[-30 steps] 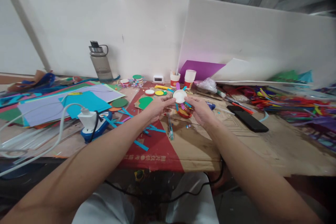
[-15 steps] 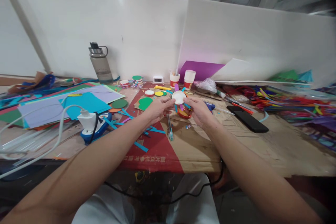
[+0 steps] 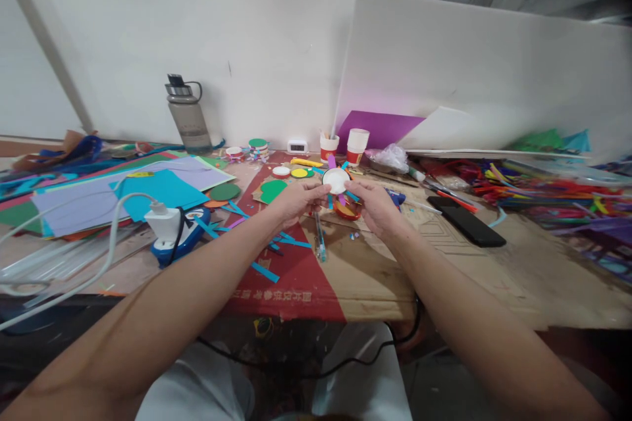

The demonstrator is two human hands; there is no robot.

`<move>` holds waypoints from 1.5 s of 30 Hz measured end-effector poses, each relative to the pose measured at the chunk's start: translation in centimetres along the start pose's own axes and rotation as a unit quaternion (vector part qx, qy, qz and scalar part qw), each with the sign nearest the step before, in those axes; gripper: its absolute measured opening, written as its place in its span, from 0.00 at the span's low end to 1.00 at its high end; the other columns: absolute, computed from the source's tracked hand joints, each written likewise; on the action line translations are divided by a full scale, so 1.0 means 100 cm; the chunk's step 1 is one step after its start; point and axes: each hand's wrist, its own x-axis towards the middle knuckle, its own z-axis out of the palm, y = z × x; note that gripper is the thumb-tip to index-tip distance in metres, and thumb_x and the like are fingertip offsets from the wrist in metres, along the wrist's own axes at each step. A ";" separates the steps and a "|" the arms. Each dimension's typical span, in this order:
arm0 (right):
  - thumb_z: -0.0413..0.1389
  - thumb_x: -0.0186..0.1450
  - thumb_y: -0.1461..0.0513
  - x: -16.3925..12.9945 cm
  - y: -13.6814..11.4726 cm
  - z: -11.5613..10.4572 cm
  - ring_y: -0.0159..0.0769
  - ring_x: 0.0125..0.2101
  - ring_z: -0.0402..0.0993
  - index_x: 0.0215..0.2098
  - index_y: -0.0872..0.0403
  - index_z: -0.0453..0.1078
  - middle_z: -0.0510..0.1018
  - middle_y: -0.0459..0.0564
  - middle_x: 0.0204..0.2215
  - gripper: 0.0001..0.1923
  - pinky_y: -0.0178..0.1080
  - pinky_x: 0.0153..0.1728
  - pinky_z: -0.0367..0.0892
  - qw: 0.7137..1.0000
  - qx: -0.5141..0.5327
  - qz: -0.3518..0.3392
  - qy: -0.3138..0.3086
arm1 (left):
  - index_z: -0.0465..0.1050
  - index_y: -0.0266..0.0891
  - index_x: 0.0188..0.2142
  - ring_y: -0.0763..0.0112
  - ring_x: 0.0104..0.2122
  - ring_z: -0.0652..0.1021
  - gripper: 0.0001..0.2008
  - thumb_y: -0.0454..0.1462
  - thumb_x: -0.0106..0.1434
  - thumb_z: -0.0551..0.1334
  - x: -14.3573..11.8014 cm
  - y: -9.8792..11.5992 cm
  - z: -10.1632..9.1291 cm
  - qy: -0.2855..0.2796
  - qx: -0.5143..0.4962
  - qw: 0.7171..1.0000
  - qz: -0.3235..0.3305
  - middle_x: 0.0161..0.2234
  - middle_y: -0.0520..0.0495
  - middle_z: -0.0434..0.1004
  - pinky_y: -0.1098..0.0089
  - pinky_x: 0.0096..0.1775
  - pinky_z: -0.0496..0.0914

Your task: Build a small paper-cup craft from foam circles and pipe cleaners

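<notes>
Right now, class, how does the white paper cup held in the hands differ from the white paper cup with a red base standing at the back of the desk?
The held white paper cup is lifted between the left hand and right hand, tipped toward the camera, with coloured paper strips around it. The standing white paper cup with a red base is upright, untouched and plain. Both are white paper cups.

On the worktop, a bottle stands back left, paper sheets before it, a phone lies right.
</notes>
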 end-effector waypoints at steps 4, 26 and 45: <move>0.70 0.43 0.52 0.000 -0.001 0.000 0.27 0.24 0.66 0.27 0.54 0.75 0.76 0.46 0.26 0.19 0.33 0.25 0.61 1.000 0.001 -0.001 -0.006 | 0.73 0.34 0.28 0.76 0.24 0.73 0.21 0.48 0.45 0.74 0.002 0.001 -0.004 0.002 0.002 1.000 -0.016 0.24 0.51 0.73 0.72 0.28 0.64; 0.72 0.42 0.53 0.003 0.001 -0.002 0.25 0.21 0.63 0.25 0.56 0.73 0.71 0.43 0.21 0.20 0.32 0.23 0.60 0.999 0.049 -0.001 -0.001 | 0.76 0.32 0.31 0.82 0.23 0.70 0.19 0.37 0.40 0.77 0.001 -0.002 0.007 0.008 -0.013 1.000 0.000 0.26 0.51 0.74 0.75 0.29 0.64; 0.69 0.45 0.53 0.001 -0.003 -0.003 0.26 0.22 0.63 0.26 0.55 0.73 0.73 0.44 0.22 0.17 0.33 0.25 0.60 1.000 0.018 -0.010 -0.008 | 0.77 0.32 0.37 0.73 0.30 0.75 0.21 0.43 0.47 0.74 0.000 0.003 0.001 -0.015 -0.029 0.999 -0.019 0.32 0.45 0.77 0.70 0.33 0.69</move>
